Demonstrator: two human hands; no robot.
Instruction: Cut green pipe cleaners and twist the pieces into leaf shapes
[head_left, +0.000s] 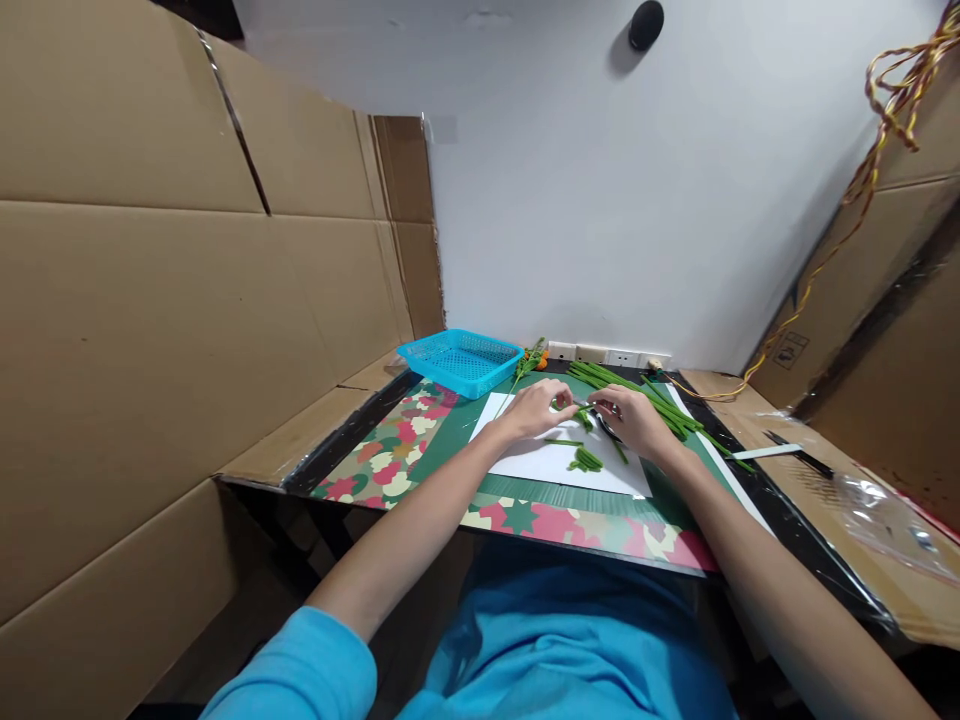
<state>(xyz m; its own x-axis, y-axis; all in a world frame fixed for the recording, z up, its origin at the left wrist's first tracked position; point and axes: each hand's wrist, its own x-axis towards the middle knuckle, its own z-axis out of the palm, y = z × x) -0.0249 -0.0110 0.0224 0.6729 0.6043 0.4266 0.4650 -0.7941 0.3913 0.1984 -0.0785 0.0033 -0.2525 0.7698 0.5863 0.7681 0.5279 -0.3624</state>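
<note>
My left hand is closed in a pinch on a thin green pipe cleaner above a white sheet. Facing it, my right hand has thumb and fingers pinched at the other side of the same piece. A dark curved item shows under my right fingers, too covered to name. Below the hands lies a small cluster of bent green pieces, with a short straight piece above it. A bundle of long green pipe cleaners lies beyond my right hand.
A blue plastic basket stands at the back left, beside an orange flower with green leaves. Power sockets line the wall's foot. At right are a white-handled tool and a clear plastic bag. Cardboard panels flank the table.
</note>
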